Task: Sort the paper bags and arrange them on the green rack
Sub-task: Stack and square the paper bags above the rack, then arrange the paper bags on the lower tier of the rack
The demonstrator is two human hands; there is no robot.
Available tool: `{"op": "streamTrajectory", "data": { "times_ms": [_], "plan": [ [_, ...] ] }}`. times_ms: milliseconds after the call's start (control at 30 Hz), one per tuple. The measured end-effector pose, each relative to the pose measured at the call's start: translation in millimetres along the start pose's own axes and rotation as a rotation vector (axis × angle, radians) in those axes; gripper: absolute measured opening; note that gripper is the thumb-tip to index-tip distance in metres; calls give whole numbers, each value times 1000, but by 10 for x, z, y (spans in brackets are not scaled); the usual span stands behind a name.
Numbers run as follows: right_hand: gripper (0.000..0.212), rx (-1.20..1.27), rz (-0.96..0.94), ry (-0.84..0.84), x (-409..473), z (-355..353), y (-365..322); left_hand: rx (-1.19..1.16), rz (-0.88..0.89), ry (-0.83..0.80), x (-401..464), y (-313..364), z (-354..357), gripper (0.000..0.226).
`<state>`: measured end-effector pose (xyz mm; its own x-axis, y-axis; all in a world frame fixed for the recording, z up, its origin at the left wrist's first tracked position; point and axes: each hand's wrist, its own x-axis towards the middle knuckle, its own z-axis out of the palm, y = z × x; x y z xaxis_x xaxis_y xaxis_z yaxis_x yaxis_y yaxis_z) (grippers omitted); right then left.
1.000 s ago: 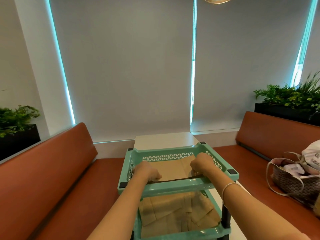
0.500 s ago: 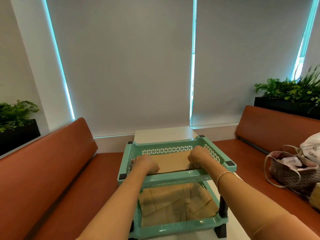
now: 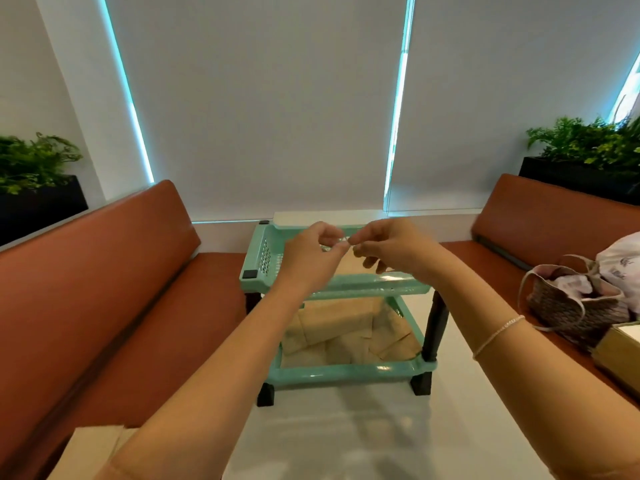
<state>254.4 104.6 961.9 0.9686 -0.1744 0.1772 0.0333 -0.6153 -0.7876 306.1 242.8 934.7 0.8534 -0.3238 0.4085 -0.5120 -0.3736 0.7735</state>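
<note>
Mint-green rack (image 3: 349, 369), tan paper bags (image 3: 332, 329), rust-orange benches (image 3: 104, 271)

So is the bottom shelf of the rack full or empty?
Filled: brown paper bags lie flat, overlapping, across the lower shelf.

white bag (image 3: 623, 258): some faint greyish print on it, maybe letters, way too blurry to read
paper bags (image 3: 346, 327): plain brown, no print I can make out
green rack (image 3: 346, 289): no label or number showing
readable text overall: none tbh
</note>
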Motion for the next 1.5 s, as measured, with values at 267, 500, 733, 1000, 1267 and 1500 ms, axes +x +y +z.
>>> {"op": "streamTrajectory", "data": {
  "times_ms": [267, 500, 733, 1000, 1267, 1500],
  "plan": [
    [11, 21, 152, -354, -390, 229, 552, -44, -141, -124, -614, -477, 277, 9],
    [31, -170, 327, -449, -259, 716, 1174, 137, -372, -333, -615, -1045, 552, 25],
    [31, -429, 289, -113, 44, 1038, 1449, 187, -455, -295, -503, -1445, 752, 18],
    [57, -552, 424, -35, 404, 1360, 1566, 233, -448, -281, -612, -1666, 939, 20],
    [80, -520, 484, 4, 531, 1588, 1678, 248, -418, -292, -580, -1718, 936, 16],
    [68, -486, 583, 59, 591, 1644, 1674, 286, -412, -299, -573, -1751, 948, 18]
  ]
}}
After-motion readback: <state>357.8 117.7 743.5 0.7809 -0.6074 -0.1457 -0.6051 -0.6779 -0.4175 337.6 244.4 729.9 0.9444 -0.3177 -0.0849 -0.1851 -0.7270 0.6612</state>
